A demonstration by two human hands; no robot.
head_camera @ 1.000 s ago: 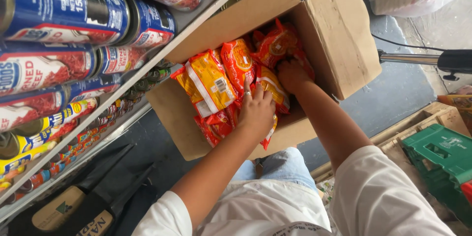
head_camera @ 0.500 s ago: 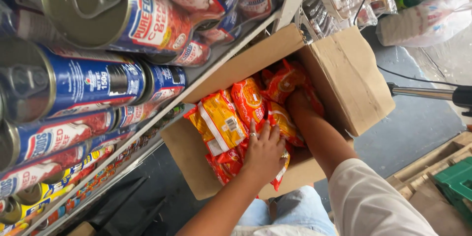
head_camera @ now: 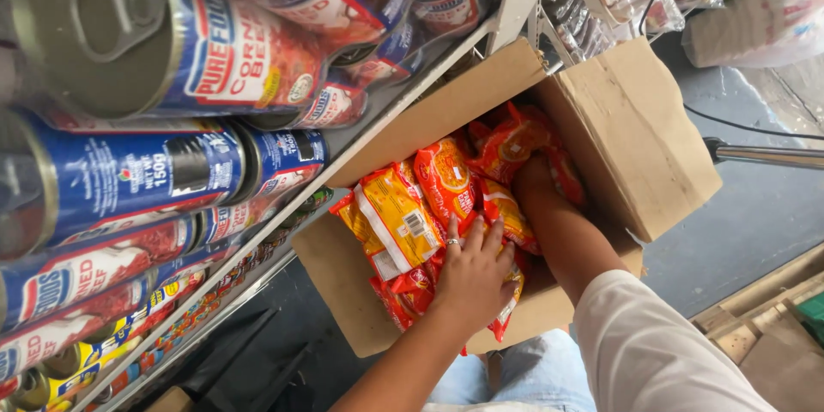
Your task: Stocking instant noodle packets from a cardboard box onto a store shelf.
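A shelf rack [head_camera: 506, 9] fills the left side, with about ten blue and red cans [head_camera: 215, 60] lying in stacked rows (more run out of view). Pressed against the rack's edge sits one open cardboard box [head_camera: 635, 137], its flaps spread outward, leaving little room on the shelf side and open grey floor [head_camera: 721, 240] on the other.

Inside the box lie roughly seven orange and yellow snack packets [head_camera: 429, 197], packed close. The left hand [head_camera: 472, 270] lies flat on top of them, fingers [head_camera: 476, 236] spread wide and gripping nothing, touching the packets at the near end. The right hand [head_camera: 532, 180] is pushed down among the packets at the far end; its fingers are buried, so I cannot tell whether they grip anything.
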